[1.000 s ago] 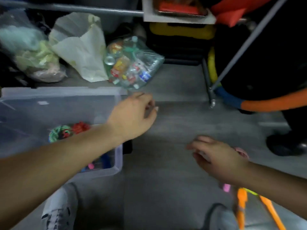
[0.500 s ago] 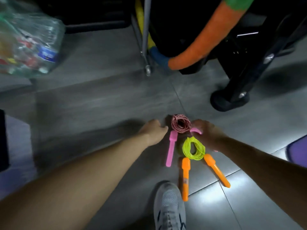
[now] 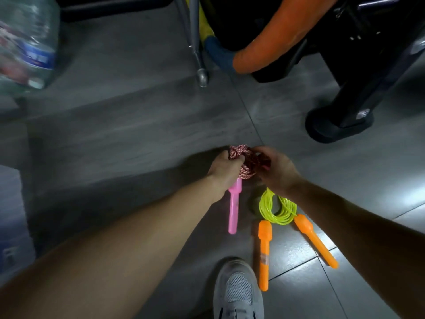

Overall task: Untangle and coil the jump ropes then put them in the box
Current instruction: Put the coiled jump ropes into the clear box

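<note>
A coiled red-and-white jump rope (image 3: 246, 164) with pink handles sits on the grey floor in the middle of the view. My left hand (image 3: 224, 171) grips the coil from the left and my right hand (image 3: 277, 171) grips it from the right. One pink handle (image 3: 234, 208) points toward me below my left hand; the other is hidden under my right hand. Just to the right and nearer lies a coiled neon-yellow jump rope (image 3: 278, 209) with two orange handles (image 3: 264, 252). The box is out of view.
A clear bag of bottles (image 3: 27, 42) lies at the far left. A metal leg (image 3: 197, 42), an orange-and-blue padded tube (image 3: 264, 42) and a black stand foot (image 3: 338, 125) stand at the back. My grey shoe (image 3: 238, 291) is at the bottom.
The view swung right, away from the clear box, down to the ropes on the floor. Both hands came in and closed on the red-and-white coil, which is now squeezed between them.
</note>
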